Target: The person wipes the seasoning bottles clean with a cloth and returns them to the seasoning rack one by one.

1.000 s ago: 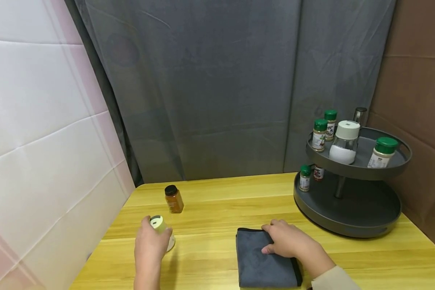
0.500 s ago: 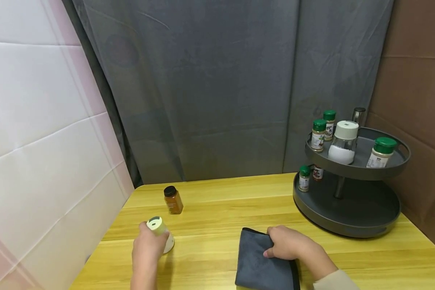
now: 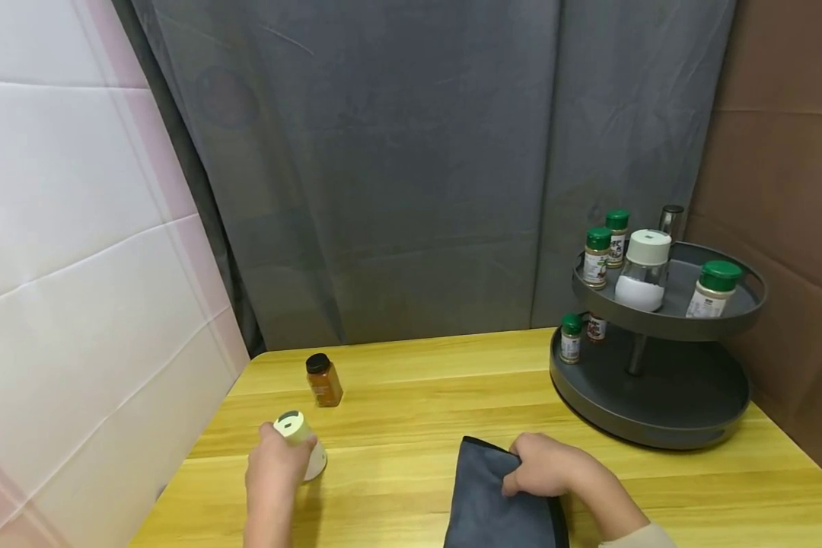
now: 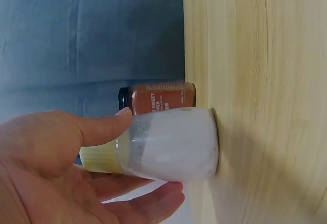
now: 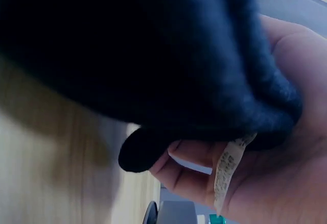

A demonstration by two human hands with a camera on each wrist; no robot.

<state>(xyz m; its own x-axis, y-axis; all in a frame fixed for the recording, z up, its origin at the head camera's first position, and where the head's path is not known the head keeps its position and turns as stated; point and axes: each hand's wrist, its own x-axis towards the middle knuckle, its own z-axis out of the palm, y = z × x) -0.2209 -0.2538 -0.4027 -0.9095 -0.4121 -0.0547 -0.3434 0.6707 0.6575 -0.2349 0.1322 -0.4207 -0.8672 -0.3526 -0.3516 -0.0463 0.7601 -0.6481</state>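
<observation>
Left grip (image 3: 274, 466) holds jar (image 4: 176, 145), right grip (image 3: 546, 466) cloth (image 3: 496, 506) by edge, open tabletop (image 3: 390, 472) between

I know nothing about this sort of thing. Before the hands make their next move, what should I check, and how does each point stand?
1. Left hand has the jar: ok, thumb and fingers around it.
2. Jar's lid on: ok.
3. Right hand has the cloth: ok, gripped near one edge.
4. Black-capped bottle out of the jar's way: ok, upright and apart, behind it.
5. A hand free for something else: not ok, both are occupied.
6. Left hand's grip firm enough to lift: cannot tell, pressure doesn't show.
</observation>
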